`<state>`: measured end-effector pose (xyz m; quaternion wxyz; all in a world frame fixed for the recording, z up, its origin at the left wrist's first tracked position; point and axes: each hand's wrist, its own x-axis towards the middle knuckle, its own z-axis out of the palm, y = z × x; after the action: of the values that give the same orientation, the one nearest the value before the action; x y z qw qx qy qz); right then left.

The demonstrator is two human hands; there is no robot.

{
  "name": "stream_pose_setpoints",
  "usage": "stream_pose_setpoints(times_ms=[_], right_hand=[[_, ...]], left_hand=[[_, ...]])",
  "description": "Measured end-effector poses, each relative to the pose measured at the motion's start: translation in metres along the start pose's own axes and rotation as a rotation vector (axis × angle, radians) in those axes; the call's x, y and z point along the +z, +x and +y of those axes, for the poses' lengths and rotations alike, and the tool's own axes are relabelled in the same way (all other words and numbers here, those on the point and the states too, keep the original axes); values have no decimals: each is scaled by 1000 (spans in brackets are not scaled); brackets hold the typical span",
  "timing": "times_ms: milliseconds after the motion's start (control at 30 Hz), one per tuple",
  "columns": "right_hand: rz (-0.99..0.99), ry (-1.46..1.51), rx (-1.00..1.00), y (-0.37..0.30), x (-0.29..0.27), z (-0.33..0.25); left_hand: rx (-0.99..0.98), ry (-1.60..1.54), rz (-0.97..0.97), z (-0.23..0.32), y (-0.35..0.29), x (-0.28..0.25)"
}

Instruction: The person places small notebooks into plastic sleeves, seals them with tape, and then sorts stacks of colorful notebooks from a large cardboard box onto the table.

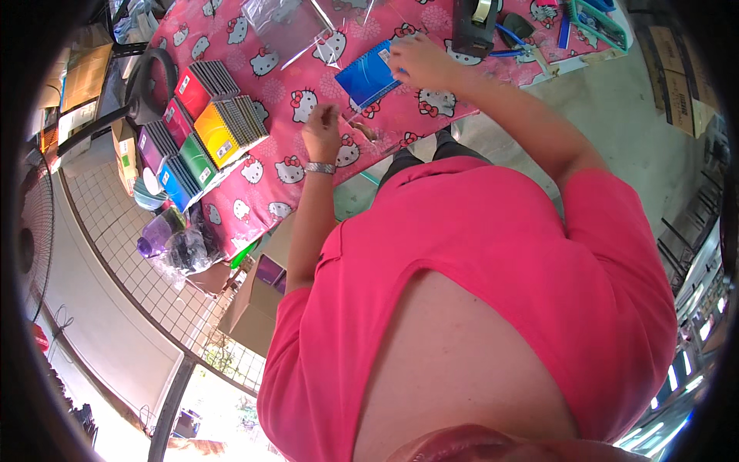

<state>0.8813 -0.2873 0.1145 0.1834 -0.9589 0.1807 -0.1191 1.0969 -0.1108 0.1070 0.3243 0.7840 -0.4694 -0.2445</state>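
Observation:
A blue spiral notebook (368,75) lies tilted on the pink patterned tablecloth, perhaps inside a clear wrapper. My right hand (419,63) grips its right end, with the fingers bent over the cover. Nearer and to the left, my left hand (321,132) is raised with its fingers drawn together. Whatever they pinch is too small to make out. Beside those fingers, a small brownish scrap (365,131) and a thin clear strip show near the table's front edge.
Stacked notebooks in red (202,86), yellow (223,137), green (198,163), purple (154,145) and blue stand at the left. Clear plastic sleeves (285,27) lie at the back. A black tape dispenser (473,27) and a green tray (599,25) are to the right.

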Motion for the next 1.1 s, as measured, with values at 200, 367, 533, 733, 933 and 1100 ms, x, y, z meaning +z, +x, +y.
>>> stream_pose_setpoints(times_ms=[200,367,533,733,933,1100], right_hand=[[-312,180,138,33,7,42],[-347,242,137,40,2,37],[-489,190,168,47,-22,63],[-292,48,229,102,-1,114],[-12,-212,246,120,48,50],[-4,-201,70,102,19,31]], left_hand=[[329,535,-255,46,-11,29],[484,591,-194,42,-22,86],[398,681,-253,36,-22,86],[378,593,-248,47,-18,85],[444,558,-154,50,-5,78],[383,462,-90,21,28,74]])
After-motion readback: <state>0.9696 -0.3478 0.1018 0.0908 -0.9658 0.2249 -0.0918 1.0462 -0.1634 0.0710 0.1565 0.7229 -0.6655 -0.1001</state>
